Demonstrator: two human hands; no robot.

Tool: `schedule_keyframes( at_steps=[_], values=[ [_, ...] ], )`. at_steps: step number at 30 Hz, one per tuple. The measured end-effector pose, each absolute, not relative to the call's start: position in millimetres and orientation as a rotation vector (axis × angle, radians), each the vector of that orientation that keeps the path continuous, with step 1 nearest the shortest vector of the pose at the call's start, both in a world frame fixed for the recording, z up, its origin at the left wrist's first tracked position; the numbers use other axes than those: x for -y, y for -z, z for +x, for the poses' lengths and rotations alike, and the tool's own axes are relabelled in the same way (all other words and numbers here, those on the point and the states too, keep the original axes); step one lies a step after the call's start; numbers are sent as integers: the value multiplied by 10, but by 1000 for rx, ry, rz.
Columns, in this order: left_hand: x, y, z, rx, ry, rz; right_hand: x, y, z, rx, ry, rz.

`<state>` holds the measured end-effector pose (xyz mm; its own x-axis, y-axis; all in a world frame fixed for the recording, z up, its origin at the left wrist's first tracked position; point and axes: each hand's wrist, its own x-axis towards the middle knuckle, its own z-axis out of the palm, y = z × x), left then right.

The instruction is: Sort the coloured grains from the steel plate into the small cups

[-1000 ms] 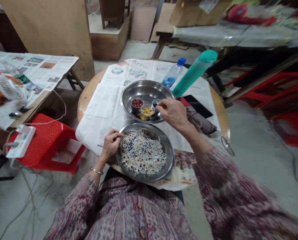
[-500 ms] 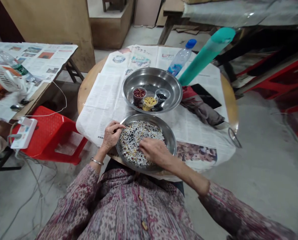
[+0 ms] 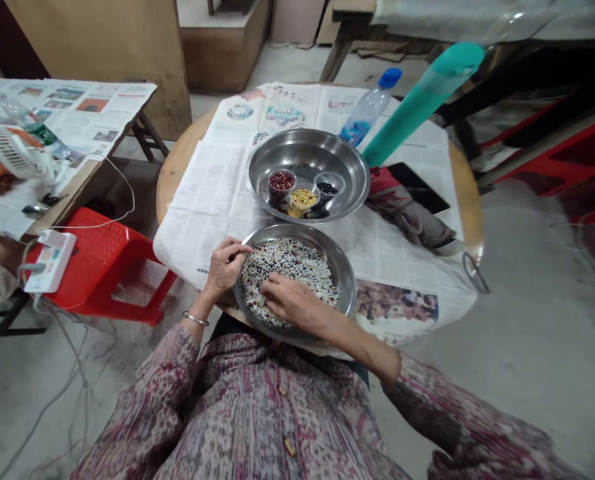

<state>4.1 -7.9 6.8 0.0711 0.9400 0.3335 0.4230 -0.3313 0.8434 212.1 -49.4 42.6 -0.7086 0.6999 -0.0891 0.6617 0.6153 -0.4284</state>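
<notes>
A steel plate (image 3: 346, 275) full of mixed white, black and red grains (image 3: 302, 267) sits at the near edge of a round table. My left hand (image 3: 224, 265) grips the plate's left rim. My right hand (image 3: 293, 301) rests in the grains on the near left side, fingers pinched together on them. Behind it stands a second steel bowl (image 3: 350, 167) holding three small cups: red beans (image 3: 282, 181), yellow grains (image 3: 304, 198) and black beans (image 3: 326, 189).
Newspaper (image 3: 212, 193) covers the table. A water bottle (image 3: 370, 108), a teal tube (image 3: 422, 100), a dark cloth (image 3: 410, 223) and a black phone (image 3: 422, 193) lie at the right. A red stool (image 3: 102, 267) and a second table (image 3: 52, 133) stand left.
My right hand came back from the cups in the far bowl to the near plate and now picks in the grains. The left hand stayed on the rim.
</notes>
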Motion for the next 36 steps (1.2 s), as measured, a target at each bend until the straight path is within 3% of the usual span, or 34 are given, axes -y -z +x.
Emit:
schedule_keyframes(
  at_steps=[6,13,21,25,30,36],
  values=[
    [73,-37,38,-1339,-1225,1810,454,-477,2436,2724,-512,-1321],
    [81,-47,43,-1351,-1216,1818,632,-481,2111,2959,-455,-778],
    [78,-55,44,-1342,-1215,1826,98,-450,2177,2764,-119,-1387],
    [73,-54,45,-1352,-1223,1824,40,-444,2057,2588,-230,-1433],
    [79,-66,43,-1357,-1206,1819,143,-406,1894,2731,-553,-1136],
    [87,-69,49,-1342,-1215,1805,269,-421,2389,2921,-438,-1176]
  ],
)
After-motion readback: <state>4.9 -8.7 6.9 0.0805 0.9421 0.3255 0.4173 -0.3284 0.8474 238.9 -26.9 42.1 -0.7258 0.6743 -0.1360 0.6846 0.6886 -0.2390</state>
